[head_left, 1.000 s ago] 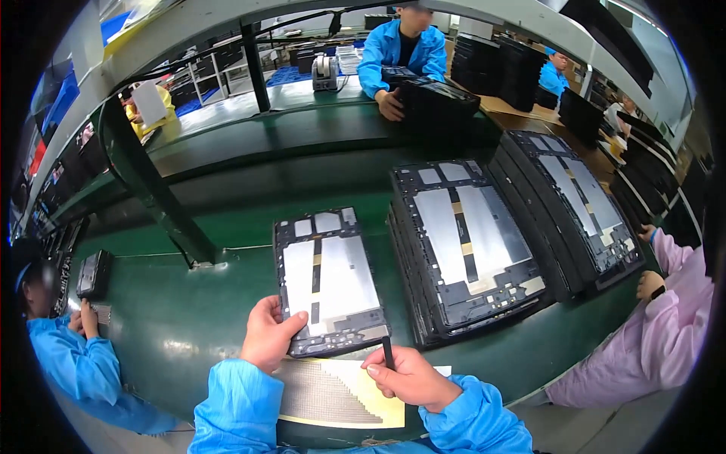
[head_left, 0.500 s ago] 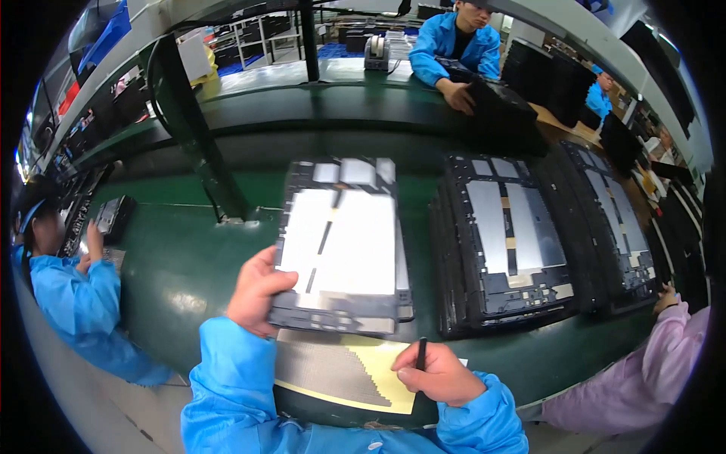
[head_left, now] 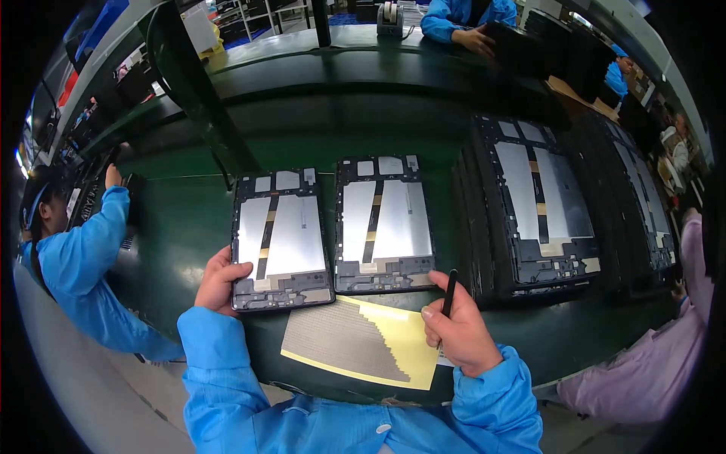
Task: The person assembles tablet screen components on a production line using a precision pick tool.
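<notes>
Okay, left tablet chassis (head_left: 290,227) is edge-gripped by left fingers (head_left: 240,270); black pen-like tool (head_left: 451,291), pinched by right fingers (head_left: 439,316), best held clear.

Green workbench (head_left: 166,227), workshop room

Dark post (head_left: 189,83) rises from workbench, left of centre. Long green ledge (head_left: 363,64) runs behind, pale tabletop (head_left: 283,45) past it. White rack (head_left: 287,10) far back. Floor (head_left: 113,386) bottom left looks grey, though dim near the rim.

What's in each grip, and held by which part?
Left grip: the left-hand opened tablet, by its left edge near the bottom corner, thumb on top. Right grip: a slim black pen-like tool, by its lower part, upper end sticking out.
</notes>
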